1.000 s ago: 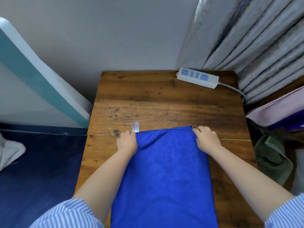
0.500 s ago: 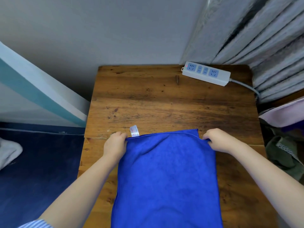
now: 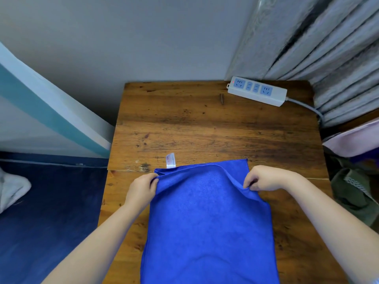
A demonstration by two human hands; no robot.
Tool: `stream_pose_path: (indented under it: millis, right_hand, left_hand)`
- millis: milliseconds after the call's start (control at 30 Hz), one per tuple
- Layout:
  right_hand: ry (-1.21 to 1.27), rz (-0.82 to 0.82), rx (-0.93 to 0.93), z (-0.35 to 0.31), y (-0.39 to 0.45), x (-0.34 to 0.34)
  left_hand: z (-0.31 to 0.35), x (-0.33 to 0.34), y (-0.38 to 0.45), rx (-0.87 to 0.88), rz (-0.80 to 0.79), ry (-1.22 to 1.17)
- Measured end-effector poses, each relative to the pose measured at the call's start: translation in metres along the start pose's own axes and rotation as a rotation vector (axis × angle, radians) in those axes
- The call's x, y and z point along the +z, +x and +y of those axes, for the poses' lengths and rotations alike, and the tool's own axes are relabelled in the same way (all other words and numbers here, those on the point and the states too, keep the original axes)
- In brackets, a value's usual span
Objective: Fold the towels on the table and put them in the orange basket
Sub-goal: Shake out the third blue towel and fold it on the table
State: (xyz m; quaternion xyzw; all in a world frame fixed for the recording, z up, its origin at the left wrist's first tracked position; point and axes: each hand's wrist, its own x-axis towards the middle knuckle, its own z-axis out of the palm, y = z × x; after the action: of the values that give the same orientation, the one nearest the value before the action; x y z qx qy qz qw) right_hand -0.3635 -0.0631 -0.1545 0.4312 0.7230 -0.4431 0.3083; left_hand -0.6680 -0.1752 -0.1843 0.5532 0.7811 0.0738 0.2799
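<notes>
We see the blue towel (image 3: pixel 209 222) lying flat on the wooden table (image 3: pixel 205 124), its near end running off the bottom edge. Left hand (image 3: pixel 141 189) pinches the towel's far-left corner; right hand (image 3: pixel 266 178) pinches the top layer near the far-right corner, lifting it. A white label (image 3: pixel 170 160) projects beyond the far edge. A power strip (image 3: pixel 257 90) lies at the far-right corner.

A blue towel (image 3: pixel 207 222) is spread lengthwise on the wooden table (image 3: pixel 205 124), its near end cut off by the frame. Its far corners are pinched — one by the left hand (image 3: pixel 142 189), one by the right hand (image 3: pixel 264 178) — and a white label (image 3: pixel 170 160) is seen at the far edge. A white power strip (image 3: pixel 257 91) is laid at the far right corner, beside grey curtains (image 3: pixel 328 48).
</notes>
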Motion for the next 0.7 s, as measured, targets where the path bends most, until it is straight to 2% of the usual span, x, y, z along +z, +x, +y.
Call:
stream_pose_path:
  millis: [67,167,233,300,467,700]
  right_hand:
    - [-0.024,0.028,0.019,0.001,0.002,-0.003]
    - [-0.102,0.087,0.080,0.004,0.004,-0.006]
    - [-0.100,0.130,0.090,0.004,0.006,-0.008]
    - [-0.088,0.201,0.073,0.002,0.007,-0.009]
    - [-0.081,0.412,0.102,0.002,0.017,-0.006]
    - [-0.066,0.580,0.169,-0.001,0.038,0.009]
  left_hand:
    - [0.001,-0.001,0.007,0.058,-0.039,0.098]
    - [0.009,0.005,0.019,0.179,-0.223,0.266]
    - [0.017,0.009,0.025,0.178,-0.343,0.349]
    - [0.022,0.012,0.030,0.153,-0.380,0.416]
    - [0.017,0.008,0.030,0.052,-0.265,0.426]
    - [0.001,0.000,0.020,-0.126,0.022,0.127]
